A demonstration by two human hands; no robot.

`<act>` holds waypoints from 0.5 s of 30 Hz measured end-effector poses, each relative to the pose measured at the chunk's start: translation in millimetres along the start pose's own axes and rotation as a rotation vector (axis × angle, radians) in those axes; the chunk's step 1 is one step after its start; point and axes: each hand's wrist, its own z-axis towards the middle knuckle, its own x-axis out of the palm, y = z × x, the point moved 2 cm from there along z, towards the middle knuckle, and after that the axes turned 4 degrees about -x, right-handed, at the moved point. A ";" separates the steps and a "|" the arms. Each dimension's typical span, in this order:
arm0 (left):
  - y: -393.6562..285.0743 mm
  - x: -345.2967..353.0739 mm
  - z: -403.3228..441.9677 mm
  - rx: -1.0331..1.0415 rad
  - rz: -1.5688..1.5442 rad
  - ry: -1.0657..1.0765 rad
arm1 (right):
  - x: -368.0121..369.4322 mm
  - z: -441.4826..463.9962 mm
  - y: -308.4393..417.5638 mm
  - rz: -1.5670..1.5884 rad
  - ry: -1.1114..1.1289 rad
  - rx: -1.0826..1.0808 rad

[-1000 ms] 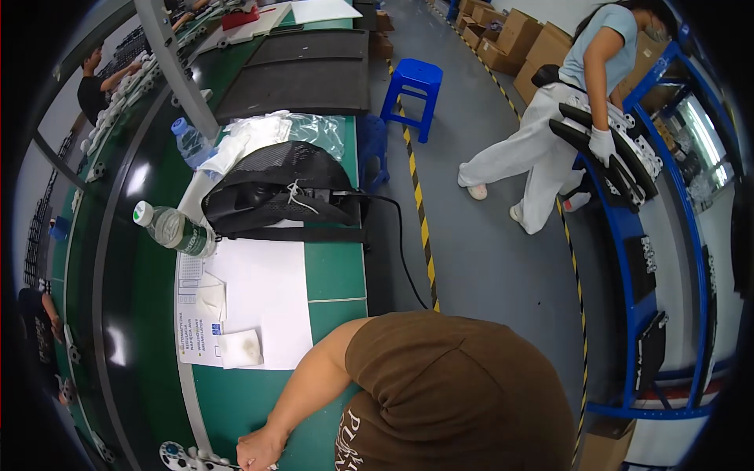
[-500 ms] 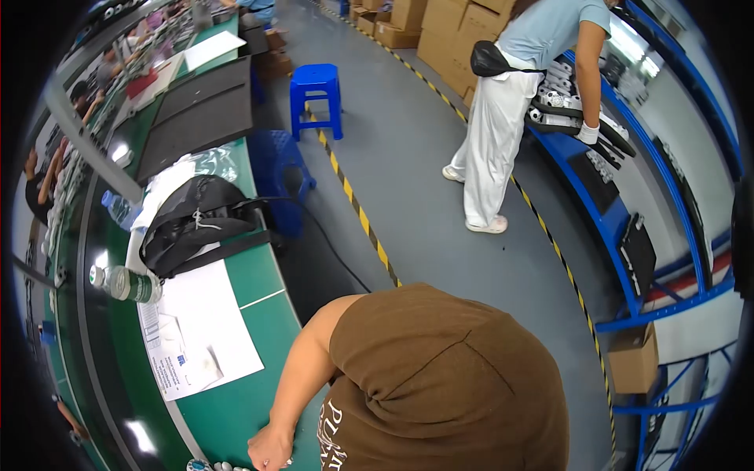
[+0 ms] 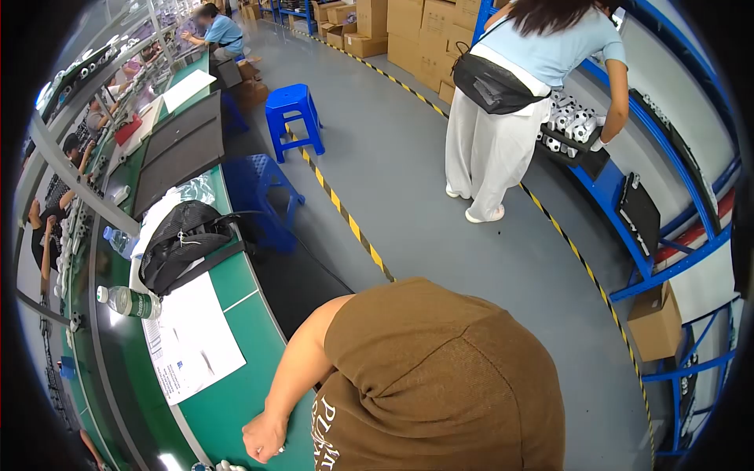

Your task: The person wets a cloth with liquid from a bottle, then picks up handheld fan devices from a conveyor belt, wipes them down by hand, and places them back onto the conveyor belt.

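My right hand (image 3: 265,437) rests on the green worktop (image 3: 212,416) near the bottom edge, its fingers curled closed. A tiny whitish bit shows at the fingers; what it is I cannot make out. Just below, a few white pieces (image 3: 228,465) are cut off by the frame edge. My brown sleeve and shoulder (image 3: 448,369) fill the lower middle. My left hand is out of view. Ahead of my right hand lies a printed white sheet (image 3: 192,345), with a water bottle (image 3: 128,302) and a black bag (image 3: 184,243) beyond it.
A person in a light blue top (image 3: 542,47) stands at a blue rack (image 3: 605,204), hands at a black tray of white pieces with black spots (image 3: 573,129). Blue stools (image 3: 294,118), cardboard boxes (image 3: 428,39) and striped floor tape (image 3: 345,212) are around. Other people work along the line.
My view has shifted a little, showing more of the far aisle. The person at the rack has leaned over it, with the tray lower on the shelf. My right hand stays closed on the worktop.
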 end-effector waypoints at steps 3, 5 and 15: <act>0.0 22.5 -19.6 0.027 0.014 -0.056 | 1.1 0.6 -1.2 -0.001 -0.017 0.006; 0.4 17.9 -13.8 -0.004 -0.022 -0.067 | 2.5 1.1 -1.8 -0.004 -0.023 0.011; 10.4 22.1 -16.5 0.184 -0.075 0.027 | 3.6 -2.1 -3.3 0.037 -0.097 0.044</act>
